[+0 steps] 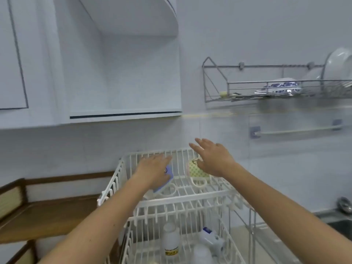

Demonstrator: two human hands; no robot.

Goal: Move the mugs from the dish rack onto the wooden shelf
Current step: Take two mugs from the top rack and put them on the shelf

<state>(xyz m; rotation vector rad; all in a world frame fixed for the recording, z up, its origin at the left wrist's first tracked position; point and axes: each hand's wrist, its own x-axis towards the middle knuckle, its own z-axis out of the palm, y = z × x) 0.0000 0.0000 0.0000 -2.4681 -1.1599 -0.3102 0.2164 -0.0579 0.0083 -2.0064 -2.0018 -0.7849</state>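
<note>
Mugs lie in the dish rack (182, 199): blue mug (167, 178) under your left hand (152, 170), checked mug (194, 168) beside your right hand (213, 159). Both grips are spread apart, holding nothing.

Both forearms are bare, no sleeves in view; the left hand (152, 171) and right hand (213, 159) wear neither rings nor gloves.

Pale kitchen corner, evenly lit

A plain pale wall (266, 31) is seen throughout, with white wall cabinets (38, 63) mounted upper left and an open, rounded cabinet niche (141, 73) beside them. A wall-mounted steel wire rack (247, 92) is fixed upper right, holding a blue-and-white bowl (282, 87) and upright white plates (339, 63). A towel rail (297, 130) is fixed below it. A sink edge (339, 218) is glimpsed at far right.
</note>
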